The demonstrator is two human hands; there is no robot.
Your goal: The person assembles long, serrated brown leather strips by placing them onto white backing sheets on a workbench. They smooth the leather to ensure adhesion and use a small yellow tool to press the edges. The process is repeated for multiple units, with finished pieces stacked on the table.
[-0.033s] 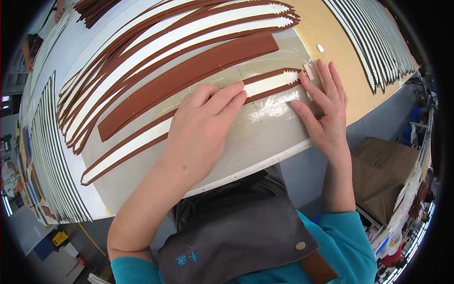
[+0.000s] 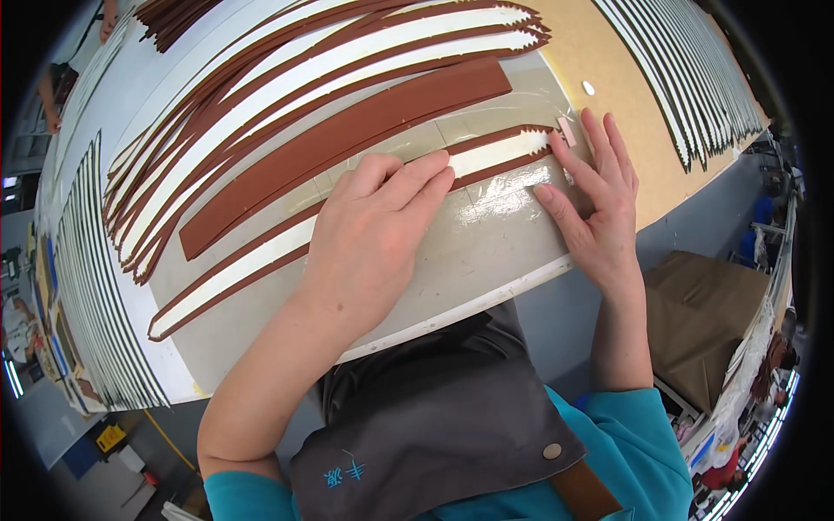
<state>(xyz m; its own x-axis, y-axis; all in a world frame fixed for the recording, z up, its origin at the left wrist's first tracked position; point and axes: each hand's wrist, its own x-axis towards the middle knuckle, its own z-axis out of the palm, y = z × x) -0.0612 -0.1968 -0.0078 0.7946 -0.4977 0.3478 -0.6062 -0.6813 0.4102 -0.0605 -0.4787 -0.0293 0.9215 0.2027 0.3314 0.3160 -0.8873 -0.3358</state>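
Pressed flat, fingers together, left hand on one brown-edged white strip. Spread open, right hand at that strip's tip. Beyond, one plain brown strip.

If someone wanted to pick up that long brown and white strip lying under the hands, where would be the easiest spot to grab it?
Probably the right end of the brown and white strip, coming from the right. It lies flat on the glossy mat, and the left hand presses its middle, while that tip sits free beside the right hand, so fingertips could pinch it there.
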